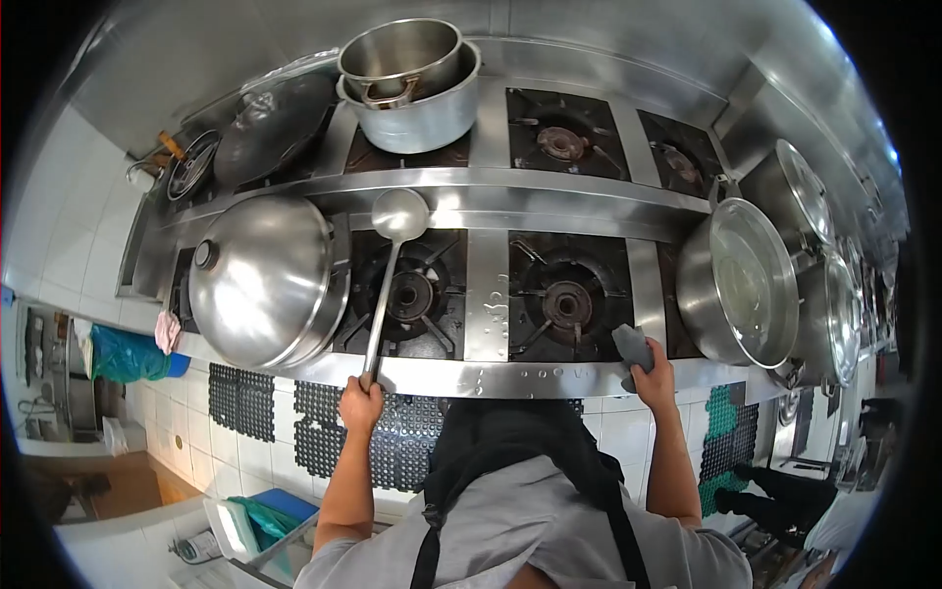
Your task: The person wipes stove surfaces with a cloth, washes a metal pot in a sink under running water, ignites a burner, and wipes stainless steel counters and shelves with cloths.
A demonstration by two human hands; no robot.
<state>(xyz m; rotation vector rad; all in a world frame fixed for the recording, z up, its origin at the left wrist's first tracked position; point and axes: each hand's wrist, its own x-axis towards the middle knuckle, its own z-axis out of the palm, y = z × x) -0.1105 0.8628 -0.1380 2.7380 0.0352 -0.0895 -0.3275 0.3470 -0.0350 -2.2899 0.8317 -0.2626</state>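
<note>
My left hand [361, 404] is closed around the handle end of a long metal ladle [400, 216], whose bowl lies over the raised steel ledge behind the front burners. Its handle crosses the left front burner [409, 294]. At the right, my right hand [654, 376] grips a grey cloth [631, 351] at the front edge of the steel stove [491, 377]. Between my hands is another front burner [566, 304]. Water drops dot the steel strip between the two burners.
A large domed lid [263, 280] sits left, with a dark wok [270, 133] behind. Stacked pots [412, 123] stand at the back. A big pot [695, 285] holding clear liquid stands right, beside more pots. Another person's dark-clothed legs [775, 503] show at lower right.
</note>
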